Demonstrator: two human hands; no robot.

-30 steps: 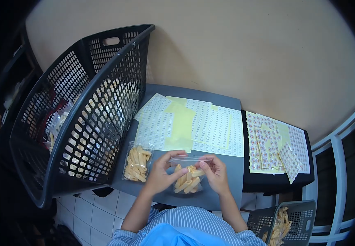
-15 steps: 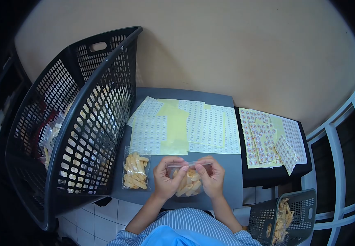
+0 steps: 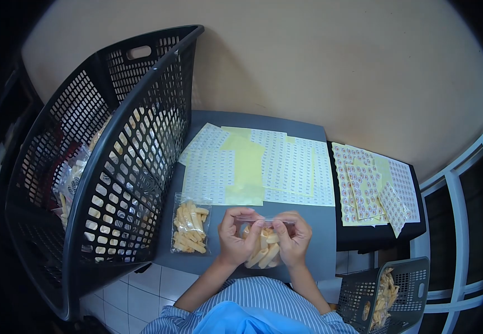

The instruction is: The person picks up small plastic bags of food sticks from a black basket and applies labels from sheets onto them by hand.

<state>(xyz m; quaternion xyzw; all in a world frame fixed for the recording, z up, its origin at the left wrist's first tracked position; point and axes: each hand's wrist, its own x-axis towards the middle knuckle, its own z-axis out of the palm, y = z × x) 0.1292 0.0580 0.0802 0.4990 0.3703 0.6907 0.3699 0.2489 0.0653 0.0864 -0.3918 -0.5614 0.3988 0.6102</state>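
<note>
Between my two hands is a clear plastic bag (image 3: 264, 251) of pale yellow, stick-shaped snacks, held close to my body over the grey table. My left hand (image 3: 238, 236) pinches the left side of its top edge, thumb in front and fingers behind. On the right side of the same edge, my right hand (image 3: 293, 238) grips in the same way. Both thumbs point inward along the bag's top strip. A second clear bag of snacks (image 3: 190, 227) lies flat on the table, left of my left hand.
Sticker sheets (image 3: 247, 172) cover the middle of the grey table (image 3: 308, 222). More sheets with round red stickers (image 3: 372, 186) lie on a black surface at right. A tall black basket (image 3: 124, 150) holding bags stands left. A smaller basket (image 3: 414, 292) with snacks sits low at right.
Both hands keep their grip on the bag's top edge, and the thumbs have shifted slightly along it. The whole view has moved a little, so the table things appear slightly farther right.
</note>
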